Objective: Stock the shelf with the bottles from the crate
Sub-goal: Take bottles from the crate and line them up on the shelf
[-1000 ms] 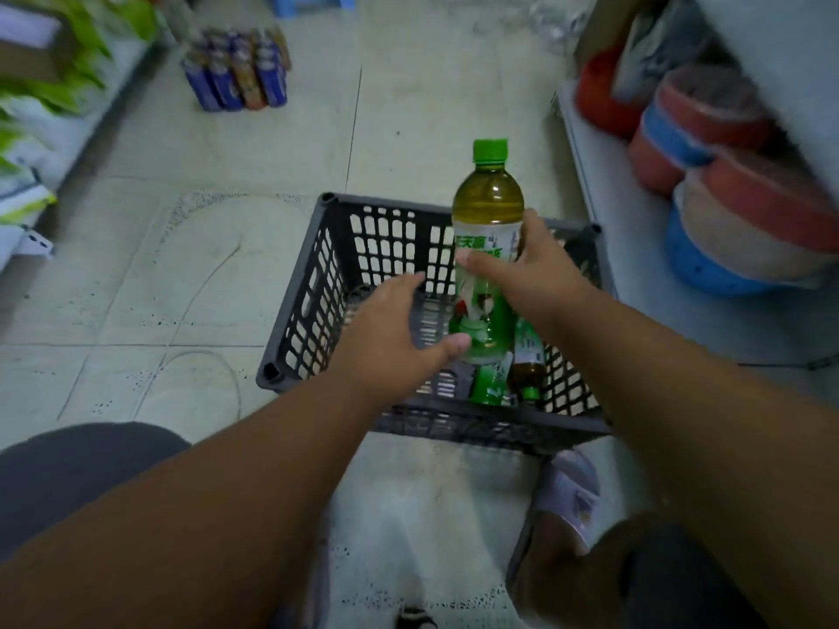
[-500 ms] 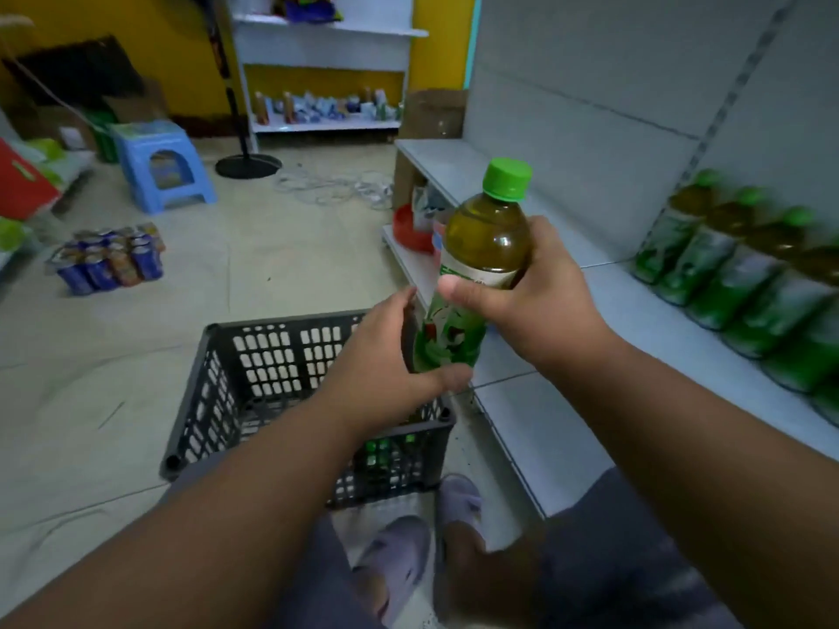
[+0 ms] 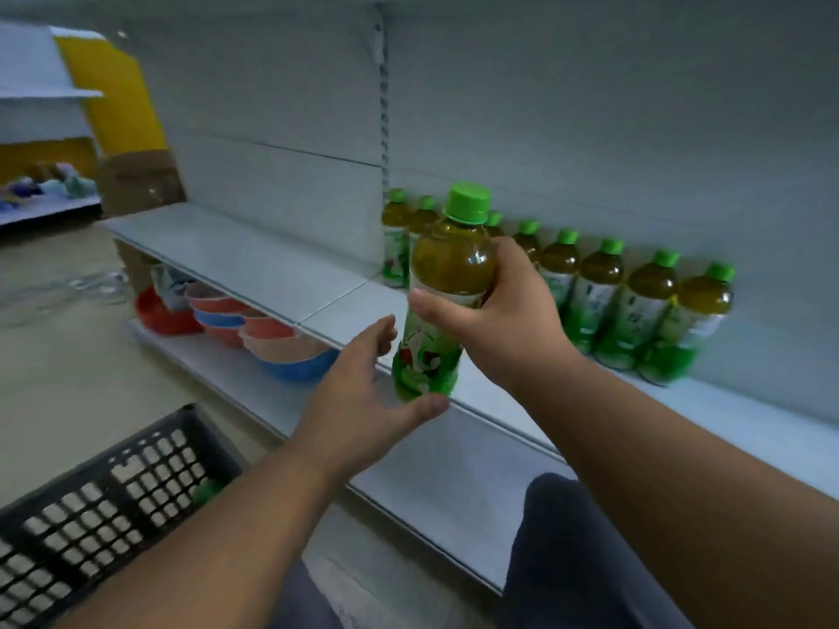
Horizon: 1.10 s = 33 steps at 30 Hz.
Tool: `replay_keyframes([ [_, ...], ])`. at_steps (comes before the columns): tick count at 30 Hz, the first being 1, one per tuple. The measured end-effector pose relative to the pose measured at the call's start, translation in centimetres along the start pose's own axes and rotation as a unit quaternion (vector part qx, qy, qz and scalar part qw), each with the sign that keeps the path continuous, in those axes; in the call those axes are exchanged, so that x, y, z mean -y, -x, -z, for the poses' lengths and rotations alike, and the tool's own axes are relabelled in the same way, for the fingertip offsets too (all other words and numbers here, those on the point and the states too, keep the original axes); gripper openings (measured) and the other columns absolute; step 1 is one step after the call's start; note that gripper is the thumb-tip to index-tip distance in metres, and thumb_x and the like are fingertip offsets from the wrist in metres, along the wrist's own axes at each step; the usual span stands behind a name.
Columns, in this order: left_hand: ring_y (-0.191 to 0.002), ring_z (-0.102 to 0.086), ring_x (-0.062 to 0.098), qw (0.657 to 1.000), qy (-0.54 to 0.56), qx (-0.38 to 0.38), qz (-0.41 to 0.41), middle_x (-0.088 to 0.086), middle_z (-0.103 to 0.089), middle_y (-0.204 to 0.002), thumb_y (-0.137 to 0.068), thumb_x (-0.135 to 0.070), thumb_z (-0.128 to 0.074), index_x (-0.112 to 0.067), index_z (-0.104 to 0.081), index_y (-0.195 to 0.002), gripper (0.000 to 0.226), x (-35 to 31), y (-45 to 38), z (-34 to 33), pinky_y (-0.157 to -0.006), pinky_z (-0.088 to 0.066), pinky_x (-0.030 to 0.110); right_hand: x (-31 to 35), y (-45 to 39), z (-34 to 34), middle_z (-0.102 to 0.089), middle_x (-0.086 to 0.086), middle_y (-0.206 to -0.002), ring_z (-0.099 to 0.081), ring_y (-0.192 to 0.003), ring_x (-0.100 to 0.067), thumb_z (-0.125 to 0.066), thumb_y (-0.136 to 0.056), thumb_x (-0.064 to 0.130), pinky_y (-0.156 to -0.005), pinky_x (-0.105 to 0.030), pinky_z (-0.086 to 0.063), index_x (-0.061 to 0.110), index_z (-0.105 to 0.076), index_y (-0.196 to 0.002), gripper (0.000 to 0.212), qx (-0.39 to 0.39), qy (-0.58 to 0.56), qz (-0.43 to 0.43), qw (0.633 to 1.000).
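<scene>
Gripped mid-body by right hand, fingers curled round: full, stiff, likely slick bottle, left hand spread beneath, nearing shelf.

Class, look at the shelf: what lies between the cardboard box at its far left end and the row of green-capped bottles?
In the head view, nothing: the shelf is bare from the cardboard box to the row of bottles.

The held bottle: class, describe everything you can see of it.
The held bottle is clear plastic with amber-brown liquid, a bright green screw cap and a green and white label on its lower half. It is nearly upright, raised in front of the shelf. The right hand grips its middle; the left hand touches its base with the thumb.
</scene>
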<state>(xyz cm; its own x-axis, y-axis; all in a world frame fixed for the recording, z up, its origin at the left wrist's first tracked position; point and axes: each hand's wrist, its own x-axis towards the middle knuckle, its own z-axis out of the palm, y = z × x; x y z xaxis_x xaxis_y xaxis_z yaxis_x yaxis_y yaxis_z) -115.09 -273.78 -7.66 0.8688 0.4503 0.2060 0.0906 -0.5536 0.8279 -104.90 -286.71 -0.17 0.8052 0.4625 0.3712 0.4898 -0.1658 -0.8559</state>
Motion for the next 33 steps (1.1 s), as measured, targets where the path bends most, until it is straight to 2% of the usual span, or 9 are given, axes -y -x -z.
replay_keyframes([
  [4,-0.135,-0.041,0.006,0.997,-0.003,0.064,-0.05,-0.015,-0.042,-0.15,-0.068,-0.054,-0.082,-0.038,-0.031,-0.149,0.097,-1.8,-3.5,-5.5,-0.106,-0.042,0.034,-2.7,0.4,4.7,-0.07,0.013,-0.096,-0.068,-0.089,-0.001,-0.089,-0.063,0.049,-0.084,-0.037,-0.059,0.027,-0.055,-0.111,0.062,-0.075,0.051,-0.042,0.995],
  [8,-0.134,-0.041,0.002,0.984,-0.007,0.138,-0.112,-0.016,-0.043,-0.151,-0.061,-0.071,-0.076,-0.036,-0.031,-0.15,0.106,-4.2,-5.4,-11.0,-0.104,-0.04,0.03,-5.0,1.6,9.8,-0.071,0.013,-0.095,-0.069,-0.088,-0.004,-0.084,-0.054,0.061,-0.081,-0.04,-0.06,0.028,-0.057,-0.108,0.069,-0.157,0.088,-0.078,0.981],
  [11,-0.129,-0.04,-0.005,0.973,-0.001,0.185,-0.138,-0.018,-0.043,-0.149,-0.062,-0.068,-0.078,-0.036,-0.031,-0.15,0.104,-5.8,-6.5,-14.9,-0.098,-0.034,0.022,-6.5,2.4,13.3,-0.07,0.013,-0.095,-0.068,-0.087,-0.004,-0.086,-0.058,0.055,-0.08,-0.039,-0.06,0.029,-0.057,-0.107,0.063,-0.196,0.117,-0.11,0.967],
  [15,-0.131,-0.04,-0.004,0.959,-0.011,0.228,-0.17,-0.019,-0.043,-0.148,-0.06,-0.071,-0.078,-0.035,-0.031,-0.15,0.108,-6.8,-8.2,-20.7,-0.1,-0.033,0.02,-9.6,3.3,17.4,-0.068,0.014,-0.092,-0.066,-0.084,-0.003,-0.088,-0.064,0.045,-0.077,-0.034,-0.059,0.03,-0.055,-0.105,0.055,-0.234,0.137,-0.152,0.951],
  [20,-0.143,-0.03,0.006,0.93,-0.092,0.3,-0.193,-0.01,-0.033,-0.158,-0.064,-0.069,-0.078,-0.029,-0.023,-0.155,0.113,-7.2,-9.9,-28.5,-0.117,-0.027,0.03,-15.2,4.0,21.9,-0.067,0.01,-0.094,-0.067,-0.085,-0.01,-0.088,-0.064,0.049,-0.078,-0.043,-0.059,0.028,-0.054,-0.108,0.058,-0.276,0.16,-0.203,0.926],
  [23,-0.146,-0.026,0.014,0.914,-0.161,0.311,-0.205,-0.002,-0.029,-0.161,-0.07,-0.063,-0.078,-0.024,-0.022,-0.156,0.11,-7.2,-10.8,-32.5,-0.117,-0.021,0.029,-18.1,3.9,23.8,-0.065,0.01,-0.093,-0.066,-0.087,-0.014,-0.087,-0.065,0.05,-0.079,-0.045,-0.059,0.028,-0.052,-0.108,0.06,-0.286,0.18,-0.224,0.914],
  [27,-0.147,-0.025,0.025,0.898,-0.248,0.289,-0.22,0.008,-0.026,-0.161,-0.07,-0.079,-0.058,-0.018,-0.022,-0.155,0.111,-6.1,-11.3,-36.4,-0.119,-0.024,0.041,-20.9,3.4,24.6,-0.064,0.01,-0.095,-0.065,-0.09,-0.016,-0.087,-0.066,0.051,-0.08,-0.045,-0.058,0.028,-0.051,-0.11,0.061,-0.294,0.178,-0.237,0.909],
  [31,-0.152,-0.004,0.03,0.874,-0.326,0.268,-0.239,0.017,-0.009,-0.165,-0.079,-0.082,-0.039,-0.014,-0.014,-0.158,0.108,-5.1,-10.7,-38.5,-0.123,-0.002,0.045,-22.5,3.1,24.3,-0.066,0.012,-0.1,-0.065,-0.092,-0.014,-0.087,-0.067,0.048,-0.082,-0.043,-0.057,0.03,-0.05,-0.115,0.063,-0.302,0.163,-0.235,0.909],
  [33,-0.153,0.002,0.03,0.863,-0.354,0.256,-0.254,0.016,-0.003,-0.166,-0.08,-0.084,-0.027,-0.013,-0.008,-0.158,0.107,-4.9,-10.7,-39.0,-0.122,0.003,0.046,-22.9,3.1,24.2,-0.065,0.012,-0.104,-0.064,-0.093,-0.015,-0.088,-0.068,0.044,-0.081,-0.04,-0.056,0.03,-0.048,-0.119,0.067,-0.29,0.172,-0.229,0.913],
])
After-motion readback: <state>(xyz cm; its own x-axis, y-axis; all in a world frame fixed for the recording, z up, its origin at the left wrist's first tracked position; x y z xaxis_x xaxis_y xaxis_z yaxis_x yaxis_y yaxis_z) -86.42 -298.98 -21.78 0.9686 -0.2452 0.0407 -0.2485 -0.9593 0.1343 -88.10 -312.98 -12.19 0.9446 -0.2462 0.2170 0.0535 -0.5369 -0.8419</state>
